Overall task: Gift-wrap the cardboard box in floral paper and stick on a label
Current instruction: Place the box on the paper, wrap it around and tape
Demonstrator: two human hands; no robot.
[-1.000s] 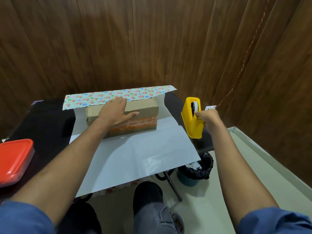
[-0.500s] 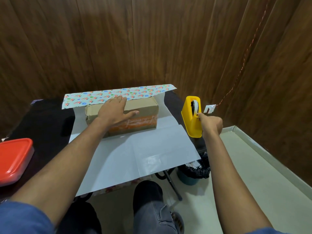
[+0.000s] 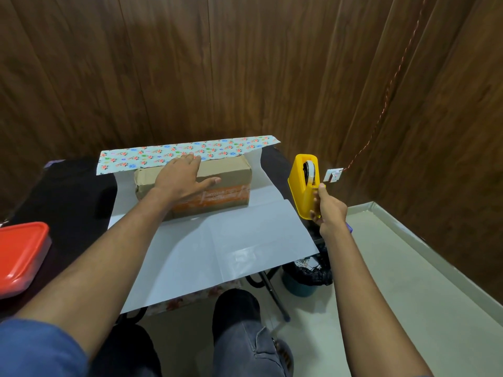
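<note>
Long rectangular cardboard box (image 3: 215,180) is lying at frame centre on the paper (image 3: 223,240), brown matte board w/ creased, dented left end and an orange printed band running along its near side. Paper is spreading plain white side up, smooth w/ a glossy patch and faint fold lines, its near edge overhanging the table (image 3: 68,191) at lower centre; the far strip is folding back just behind the box, showing the floral print, small red, blue & green blossoms on pale ground. Left hand (image 3: 181,179) is lying flat on the box top, fingers spread apart, thumb pointing right, fingertips touching the floral strip's edge; it's pressing, not gripping. Right hand (image 3: 328,210) is closing round the near side of the dispenser (image 3: 303,186), a yellow hard-plastic wedge w/ rounded top and a white tape roll sitting in its slot, at centre right by the table's right edge. Table surface is looking black & matte. At the left edge a red lid (image 3: 20,251), glossy plastic w/ rounded corners, is sitting on a container. Just right of the dispenser a small white tag (image 3: 332,175) is hanging on a thin twisted red string (image 3: 392,80) running to upper right against dark wood-grain panels. Lower right, a bin (image 3: 307,273) w/ crinkly black liner is standing on the pale floor.
</note>
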